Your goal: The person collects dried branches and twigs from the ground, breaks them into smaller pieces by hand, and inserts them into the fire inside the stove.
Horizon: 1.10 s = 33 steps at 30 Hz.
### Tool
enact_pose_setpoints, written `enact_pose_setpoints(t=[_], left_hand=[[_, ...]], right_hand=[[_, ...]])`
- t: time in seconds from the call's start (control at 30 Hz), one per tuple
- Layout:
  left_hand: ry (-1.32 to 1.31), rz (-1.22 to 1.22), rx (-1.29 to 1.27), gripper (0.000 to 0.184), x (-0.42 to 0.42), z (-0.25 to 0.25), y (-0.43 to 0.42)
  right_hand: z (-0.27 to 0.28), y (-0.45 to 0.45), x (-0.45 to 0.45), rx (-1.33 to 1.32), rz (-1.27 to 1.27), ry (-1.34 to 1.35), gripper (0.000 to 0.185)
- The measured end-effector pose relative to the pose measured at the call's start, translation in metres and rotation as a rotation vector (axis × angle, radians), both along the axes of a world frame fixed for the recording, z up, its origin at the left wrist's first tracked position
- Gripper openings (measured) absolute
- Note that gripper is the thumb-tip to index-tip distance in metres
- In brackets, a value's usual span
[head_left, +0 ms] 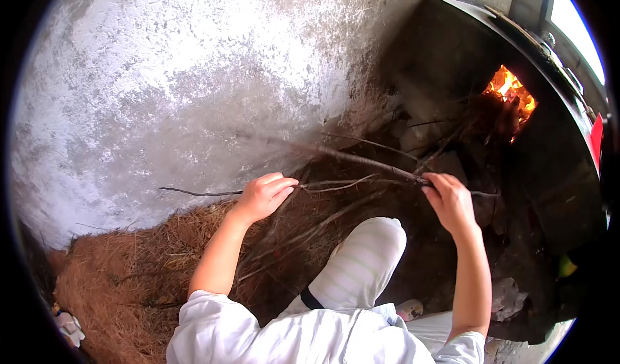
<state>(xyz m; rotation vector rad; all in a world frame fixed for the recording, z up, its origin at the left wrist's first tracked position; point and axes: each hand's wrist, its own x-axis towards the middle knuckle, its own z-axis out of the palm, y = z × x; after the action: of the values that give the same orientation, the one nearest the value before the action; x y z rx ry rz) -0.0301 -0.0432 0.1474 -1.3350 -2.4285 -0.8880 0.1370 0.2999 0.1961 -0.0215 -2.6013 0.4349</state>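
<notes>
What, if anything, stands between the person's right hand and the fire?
Loose sticks lie between the right hand and the fire, and dark fuel sits at its opening; how far they block the way, I cannot tell.

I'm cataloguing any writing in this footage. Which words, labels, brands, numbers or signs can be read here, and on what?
No text can be read anywhere.
Red item at the right edge: no lettering I can make out.
Pale crumpled item on the ground: too unclear to tell whether it bears print.
Wall and branch: no writing visible.
</notes>
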Motion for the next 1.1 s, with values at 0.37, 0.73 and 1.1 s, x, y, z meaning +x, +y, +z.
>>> enact_pose_setpoints(t=[0.37, 0.73, 1.1], left_hand=[[-0.150, 0.351, 0.605, 0.019, -0.033, -0.021, 0.044], [0.483, 0.302, 0.475, 0.012, -0.031, 0.032, 0.053], [0.657, -0.070, 0.212, 0.019, -0.009, 0.025, 0.070]], right_hand=[[-0.011, -0.046, -0.009, -0.190, -0.233, -0.060, 0.018], [-0.015, -0.029, 0.015, -0.155, -0.378, 0.173, 0.015], [-0.026, -0.028, 0.030, 0.000, -0.315, 0.211, 0.018]])
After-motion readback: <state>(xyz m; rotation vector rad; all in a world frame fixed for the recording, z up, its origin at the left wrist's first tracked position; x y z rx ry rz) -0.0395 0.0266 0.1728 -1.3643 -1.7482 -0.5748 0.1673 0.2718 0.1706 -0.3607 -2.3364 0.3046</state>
